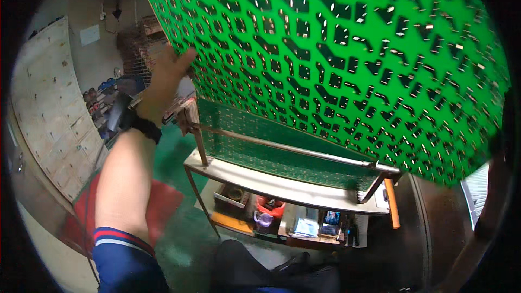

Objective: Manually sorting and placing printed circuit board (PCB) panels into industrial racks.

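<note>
A large bright green circuit board panel (304,65), covered in rows of dark patches and small shiny pads, fills the upper right, raised and tilted. At its left edge is my left hand (171,70), thumb against the near face and the other fingers mostly hidden; it grips the edge. A dark band is on that wrist. Along the right rim, a dark shape that looks like my right arm (480,244) rises toward the panel's right edge; shadow hides its hand. Below the panel, a second, darker green panel (244,149) leans on a metal rack (282,144).
The rack stands on a white-topped shelf unit (266,178). Its lower shelf bears a red container (269,206), a purple cup (263,218) and clear packets (306,223). An orange bar (392,203) is at its right end. Pale lockers (51,108) line the left.
</note>
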Demonstrator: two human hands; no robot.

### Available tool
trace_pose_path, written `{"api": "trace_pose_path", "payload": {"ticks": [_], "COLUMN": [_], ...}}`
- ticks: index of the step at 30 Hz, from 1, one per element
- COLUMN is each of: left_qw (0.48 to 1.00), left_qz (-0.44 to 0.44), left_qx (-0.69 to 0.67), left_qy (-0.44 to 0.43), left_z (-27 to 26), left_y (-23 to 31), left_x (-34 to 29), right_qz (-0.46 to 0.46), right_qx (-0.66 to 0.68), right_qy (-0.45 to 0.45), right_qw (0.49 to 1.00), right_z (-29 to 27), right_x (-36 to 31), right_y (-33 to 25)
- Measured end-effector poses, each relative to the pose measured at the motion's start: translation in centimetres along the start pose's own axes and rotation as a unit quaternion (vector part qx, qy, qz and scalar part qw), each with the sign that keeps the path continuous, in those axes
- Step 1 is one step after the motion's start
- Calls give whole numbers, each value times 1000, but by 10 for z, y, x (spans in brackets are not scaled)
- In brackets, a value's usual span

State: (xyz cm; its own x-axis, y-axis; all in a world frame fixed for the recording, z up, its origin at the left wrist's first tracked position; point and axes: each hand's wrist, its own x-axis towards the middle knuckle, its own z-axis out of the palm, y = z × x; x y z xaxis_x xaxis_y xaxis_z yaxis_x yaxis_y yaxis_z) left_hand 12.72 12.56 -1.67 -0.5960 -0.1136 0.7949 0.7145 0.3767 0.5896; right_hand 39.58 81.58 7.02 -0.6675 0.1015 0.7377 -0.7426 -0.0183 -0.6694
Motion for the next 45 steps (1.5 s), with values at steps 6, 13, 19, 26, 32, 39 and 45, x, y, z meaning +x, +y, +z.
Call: {"api": "trace_pose_path", "payload": {"ticks": [6, 13, 19, 26, 32, 39, 45], "left_qw": [997, 990, 987, 988, 987, 970, 978], "left_qz": [-71, -118, -139, -156, -130, -207, -150], "left_qx": [-4, -74, 75, 18, 86, 126, 141], "left_qy": [0, -16, 9, 1, -44, 7, 41], "left_z": [18, 23, 6, 9, -2, -2, 6], "left_y": [-22, -69, -78, -86, -96, -98, -98], "left_x": [-18, -15, -17, -14, -8, -9, -4], "right_qz": [-22, 15, 80, 86, 115, 119, -6], "right_qx": [-131, -213, -213, -118, -187, -363, -721], "right_qy": [50, 29, 27, 53, 27, 87, -26], "right_qw": [990, 976, 973, 988, 975, 920, 693], "right_z": [63, 109, 109, 106, 70, -3, -133], "right_x": [72, 92, 133, 117, 101, 100, 53], "right_y": [88, 115, 173, 176, 186, 151, 84]}}
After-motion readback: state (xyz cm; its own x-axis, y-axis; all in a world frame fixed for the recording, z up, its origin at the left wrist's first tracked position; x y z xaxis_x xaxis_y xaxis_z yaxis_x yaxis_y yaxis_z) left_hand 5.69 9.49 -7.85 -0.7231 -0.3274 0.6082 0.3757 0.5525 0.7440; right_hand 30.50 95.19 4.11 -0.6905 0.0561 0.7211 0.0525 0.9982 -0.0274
